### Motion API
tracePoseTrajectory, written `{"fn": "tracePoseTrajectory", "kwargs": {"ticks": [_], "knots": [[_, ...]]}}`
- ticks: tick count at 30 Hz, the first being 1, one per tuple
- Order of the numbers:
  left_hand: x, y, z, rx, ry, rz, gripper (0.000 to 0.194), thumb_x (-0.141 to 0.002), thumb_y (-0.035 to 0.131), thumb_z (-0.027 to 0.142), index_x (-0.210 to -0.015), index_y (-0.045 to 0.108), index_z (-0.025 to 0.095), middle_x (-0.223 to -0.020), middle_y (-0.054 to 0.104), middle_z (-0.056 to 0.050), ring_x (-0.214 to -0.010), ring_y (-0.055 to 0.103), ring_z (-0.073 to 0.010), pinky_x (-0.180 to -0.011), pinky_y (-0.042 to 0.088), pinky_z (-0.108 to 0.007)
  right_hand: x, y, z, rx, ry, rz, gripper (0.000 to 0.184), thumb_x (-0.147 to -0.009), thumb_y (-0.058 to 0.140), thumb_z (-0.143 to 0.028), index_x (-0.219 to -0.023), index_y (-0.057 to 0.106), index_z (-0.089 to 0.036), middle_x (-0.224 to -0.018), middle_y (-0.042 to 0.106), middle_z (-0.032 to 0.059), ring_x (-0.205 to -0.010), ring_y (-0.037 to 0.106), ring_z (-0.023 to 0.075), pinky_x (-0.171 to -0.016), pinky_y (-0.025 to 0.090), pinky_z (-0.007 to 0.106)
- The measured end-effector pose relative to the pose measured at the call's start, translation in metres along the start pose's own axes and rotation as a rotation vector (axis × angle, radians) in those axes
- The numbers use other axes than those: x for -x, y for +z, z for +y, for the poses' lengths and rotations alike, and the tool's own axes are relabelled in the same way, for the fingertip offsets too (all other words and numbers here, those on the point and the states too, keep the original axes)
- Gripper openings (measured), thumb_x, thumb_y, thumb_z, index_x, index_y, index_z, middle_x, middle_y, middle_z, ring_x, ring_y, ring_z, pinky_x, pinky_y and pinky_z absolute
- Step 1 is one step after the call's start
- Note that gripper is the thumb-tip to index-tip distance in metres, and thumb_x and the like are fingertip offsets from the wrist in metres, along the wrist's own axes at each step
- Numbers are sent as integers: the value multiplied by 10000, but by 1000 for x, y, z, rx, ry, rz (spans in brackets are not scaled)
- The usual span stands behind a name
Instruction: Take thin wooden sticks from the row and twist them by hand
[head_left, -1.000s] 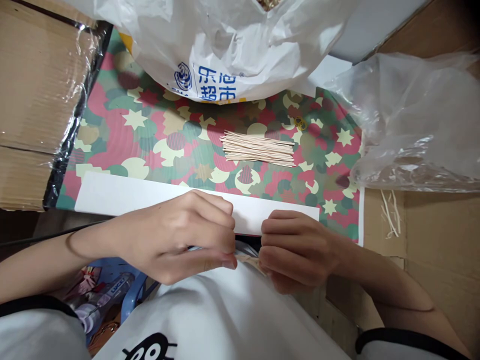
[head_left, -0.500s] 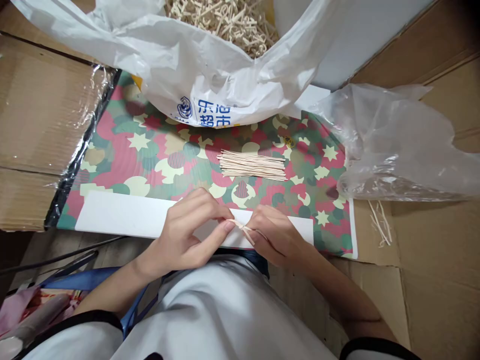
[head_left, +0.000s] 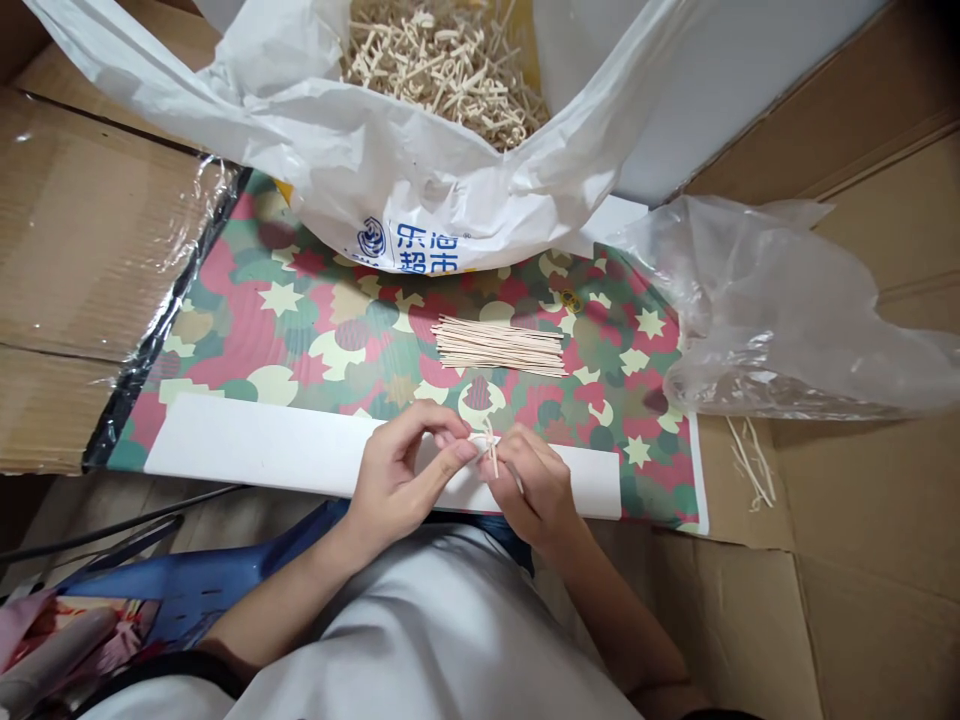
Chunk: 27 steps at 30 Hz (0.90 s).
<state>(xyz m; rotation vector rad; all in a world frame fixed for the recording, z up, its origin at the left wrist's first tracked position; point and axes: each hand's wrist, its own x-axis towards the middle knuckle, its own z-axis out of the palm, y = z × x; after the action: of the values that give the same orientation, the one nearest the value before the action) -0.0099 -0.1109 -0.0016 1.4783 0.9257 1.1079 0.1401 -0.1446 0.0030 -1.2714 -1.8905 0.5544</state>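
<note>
Between my two hands is a small knotted pale strip (head_left: pixel 489 440), thin and cream-coloured, with loose ends sticking up and down from the knot. My left hand (head_left: pixel 409 470) pinches one side of it between thumb and forefinger. The other side is gripped by the closed fingers of my right hand (head_left: pixel 531 478). Both hands are just above a white sheet (head_left: pixel 247 440) along the near edge of the patterned table. Beyond them lies a flat bundle of straight pale strips (head_left: pixel 499 346).
A white plastic bag (head_left: pixel 420 190) full of short knotted pale pieces (head_left: pixel 450 75) stands at the back. Clear plastic film (head_left: pixel 787 310) lies at right, beside a few loose strips (head_left: pixel 750 462) on cardboard. A cardboard box (head_left: pixel 97 260) borders the left; a blue stool (head_left: pixel 217 575) is below.
The strip's knot has turned, so its loose ends now point up and down. My right hand has tilted more upright; my left has shifted slightly right. The whole view has moved a little.
</note>
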Motion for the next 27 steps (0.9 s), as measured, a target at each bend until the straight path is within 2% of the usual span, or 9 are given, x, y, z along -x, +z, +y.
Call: {"fn": "tracePoseTrajectory", "kwargs": {"ticks": [3, 8, 13, 18, 23, 27], "knots": [[4, 2, -1, -66, 31, -38, 58, -819, 544, 187, -864, 561, 154, -750, 561, -27, -687, 519, -126, -644, 439, -272, 3, 3, 2, 129, -19, 32, 171, -813, 388, -105, -671, 403, -200, -572, 460, 2, -570, 373, 151, -553, 311, 284], [2, -1, 2, -303, 119, -89, 194, -738, 628, 218, -899, 546, 147, -768, 553, -35, -720, 497, -147, -661, 419, -290, 7, 1, 3, 346, -52, -42, 196, -804, 382, -136, -622, 430, -193, -545, 458, 10, -565, 359, 159, -537, 263, 293], [-5, -6, 6, -334, 77, -252, 68, -794, 565, 181, -840, 520, 160, -766, 535, -20, -747, 491, -139, -708, 402, -276, 10, 0, 3, 379, -36, -79, 226, -817, 371, -147, -612, 457, -186, -541, 469, 12, -566, 356, 156, -545, 265, 294], [-9, -14, 8, -356, 47, -412, 44, -855, 493, 190, -816, 500, 171, -794, 535, -18, -819, 478, -151, -735, 370, -277, 13, -1, 6, 215, 24, -132, 228, -843, 371, -166, -633, 458, -184, -562, 488, 12, -574, 371, 149, -552, 286, 289], [-13, -21, 11, -436, 70, -552, 90, -874, 463, 214, -814, 515, 172, -773, 542, -16, -786, 455, -157, -761, 345, -302, 13, -7, 9, -186, 174, -229, 261, -860, 363, -177, -616, 454, -192, -551, 477, -5, -582, 413, 139, -578, 339, 275], [-15, -22, 9, -441, 87, -540, 98, -859, 493, 258, -868, 524, 165, -825, 553, -40, -821, 463, -174, -758, 359, -305, 12, -13, 10, -399, 313, -349, 273, -870, 366, -187, -620, 477, -189, -599, 518, -4, -627, 460, 132, -617, 378, 260]]}}
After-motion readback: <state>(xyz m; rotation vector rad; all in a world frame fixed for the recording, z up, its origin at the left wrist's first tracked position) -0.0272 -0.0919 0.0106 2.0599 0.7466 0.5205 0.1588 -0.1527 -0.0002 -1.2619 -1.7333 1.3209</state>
